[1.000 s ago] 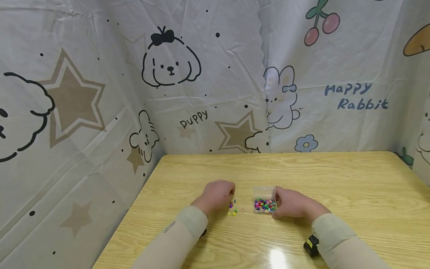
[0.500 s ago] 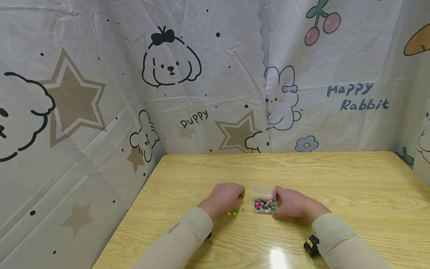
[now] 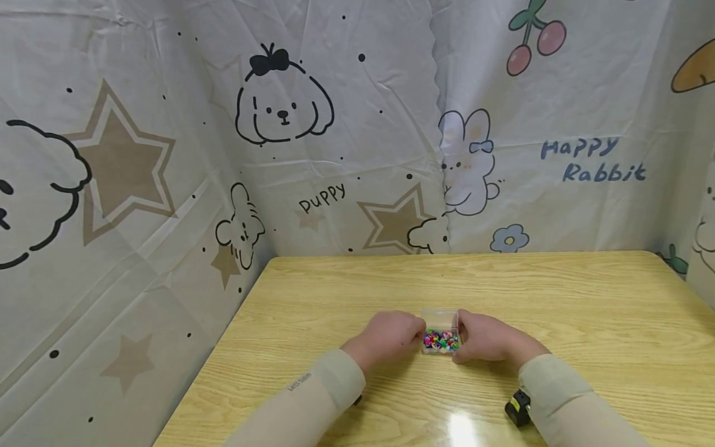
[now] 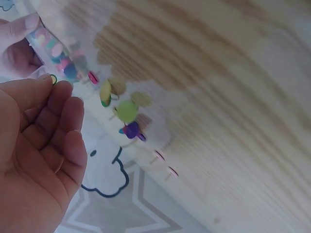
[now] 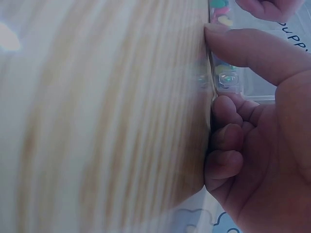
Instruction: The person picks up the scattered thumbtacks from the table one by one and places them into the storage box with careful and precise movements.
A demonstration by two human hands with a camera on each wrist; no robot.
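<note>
A clear plastic box (image 3: 440, 352) full of colourful thumbtacks (image 3: 438, 340) stands on the table with its lid raised at the back. My right hand (image 3: 485, 337) grips the box by its right side; the thumb lies along its front in the right wrist view. At the box's left edge, my left hand (image 3: 388, 338) pinches a yellow-green thumbtack (image 4: 54, 78) between thumb and index finger, the other fingers curled loosely. Several loose thumbtacks, among them a light green one (image 4: 127, 111) and a purple one (image 4: 131, 130), lie near the left hand, hidden behind it in the head view.
The wood-grain table (image 3: 536, 298) reaches back to a white printed curtain (image 3: 313, 155) that hangs behind and along the left. A black wrist camera (image 3: 518, 408) sits under the right sleeve (image 3: 575, 397).
My left hand has moved right from the loose thumbtacks to the box's left edge, now covering the loose ones in the head view. The right hand and box have stayed in place.
</note>
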